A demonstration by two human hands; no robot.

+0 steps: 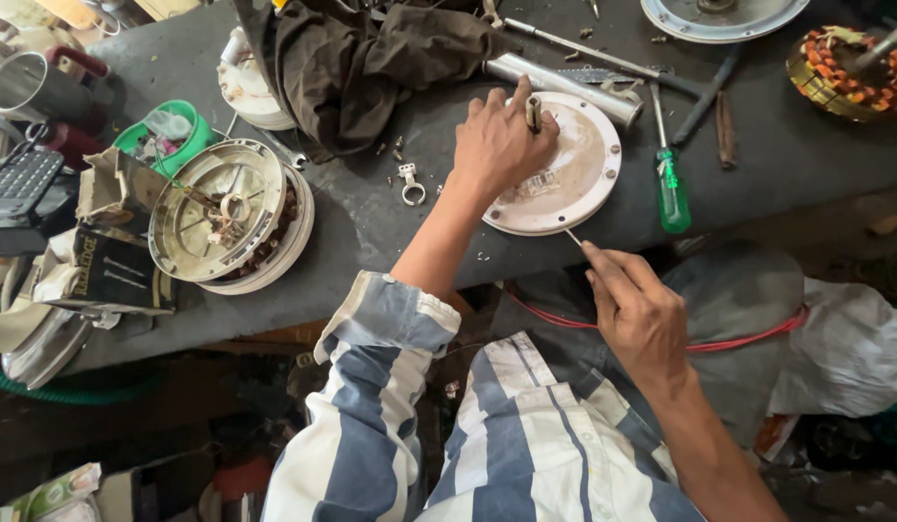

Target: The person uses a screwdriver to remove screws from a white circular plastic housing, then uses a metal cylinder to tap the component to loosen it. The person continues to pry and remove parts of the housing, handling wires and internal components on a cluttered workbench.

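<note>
Here my left hand (501, 140) grips the short shaft (533, 113) upright on the white round cover (574, 184), while my right hand (637, 309) pinches a thin wire (573, 235) just beside its near rim.

Even daylight, sharp, soft shadows
</note>
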